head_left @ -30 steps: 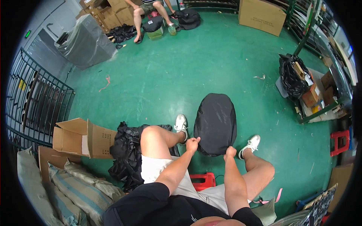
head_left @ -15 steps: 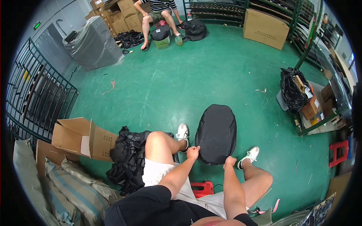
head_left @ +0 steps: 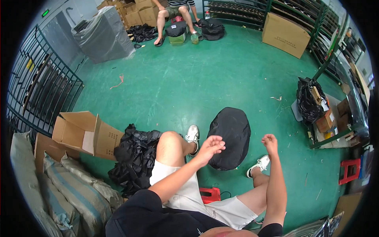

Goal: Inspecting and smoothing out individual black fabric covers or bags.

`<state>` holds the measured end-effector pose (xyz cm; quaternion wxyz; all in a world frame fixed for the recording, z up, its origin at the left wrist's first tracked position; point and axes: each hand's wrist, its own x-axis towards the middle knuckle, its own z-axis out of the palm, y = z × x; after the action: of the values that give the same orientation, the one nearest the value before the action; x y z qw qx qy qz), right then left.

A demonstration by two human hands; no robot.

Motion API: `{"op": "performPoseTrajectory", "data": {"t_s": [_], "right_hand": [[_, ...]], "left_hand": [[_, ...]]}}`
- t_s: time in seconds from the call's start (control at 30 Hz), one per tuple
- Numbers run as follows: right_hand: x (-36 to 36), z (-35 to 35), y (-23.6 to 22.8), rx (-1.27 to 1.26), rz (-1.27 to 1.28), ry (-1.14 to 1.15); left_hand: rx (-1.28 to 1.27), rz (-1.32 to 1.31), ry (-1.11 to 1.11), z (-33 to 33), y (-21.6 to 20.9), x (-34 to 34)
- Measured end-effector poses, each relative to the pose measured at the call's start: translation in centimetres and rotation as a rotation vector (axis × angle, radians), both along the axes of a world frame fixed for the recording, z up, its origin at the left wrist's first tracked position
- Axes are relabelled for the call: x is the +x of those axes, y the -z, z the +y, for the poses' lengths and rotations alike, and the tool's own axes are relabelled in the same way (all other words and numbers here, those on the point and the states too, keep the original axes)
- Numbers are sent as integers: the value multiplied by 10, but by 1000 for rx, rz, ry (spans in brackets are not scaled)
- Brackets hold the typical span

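A black fabric-covered bundle (head_left: 229, 136), oval and smooth on top, stands on the floor between my feet. My left hand (head_left: 212, 149) is raised at its near left side with the fingers loosely bent and apart, holding nothing. Off the bundle's right side, above my right shoe, my right hand (head_left: 270, 143) is lifted with slightly curled fingers and nothing visible in it. Neither hand appears to grip the cover. A heap of crumpled black fabric (head_left: 136, 158) lies beside my left leg.
An open cardboard box (head_left: 106, 138) and stuffed woven sacks (head_left: 75, 185) stand at the left. Part of a red stool (head_left: 210, 194) shows between my legs. At the right are a shelf with a black bag (head_left: 310, 102) and another red stool (head_left: 349, 172). A seated person (head_left: 173, 15) is at the back.
Both hands have let go of the near edge of the black cover and risen. The right hand has moved out to the right, the left slightly forward. The view has shifted a little.
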<state>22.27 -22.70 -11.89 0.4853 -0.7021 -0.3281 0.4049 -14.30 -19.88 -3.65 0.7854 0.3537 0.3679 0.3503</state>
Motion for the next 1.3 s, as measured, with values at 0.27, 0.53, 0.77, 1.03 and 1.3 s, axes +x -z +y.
{"op": "performPoseTrajectory", "data": {"t_s": [0.27, 0.53, 0.77, 1.03, 1.3], "right_hand": [[-25, -17, -61, -219, -347, -533], [-65, 7, -50, -393, -355, -746], [-53, 21, -59, -474, -357, -667], [-63, 28, -63, -357, -327, -659], [-70, 33, -76, -507, -534, -686]], "left_hand": [[548, 400, -696, 61, -62, -172], [-93, 1092, -911, -20, 186, -383], [18, 1510, -158, -22, 215, -321], [172, 1491, -149, 35, 270, -309], [-318, 1701, 32, 42, 265, -291]]}}
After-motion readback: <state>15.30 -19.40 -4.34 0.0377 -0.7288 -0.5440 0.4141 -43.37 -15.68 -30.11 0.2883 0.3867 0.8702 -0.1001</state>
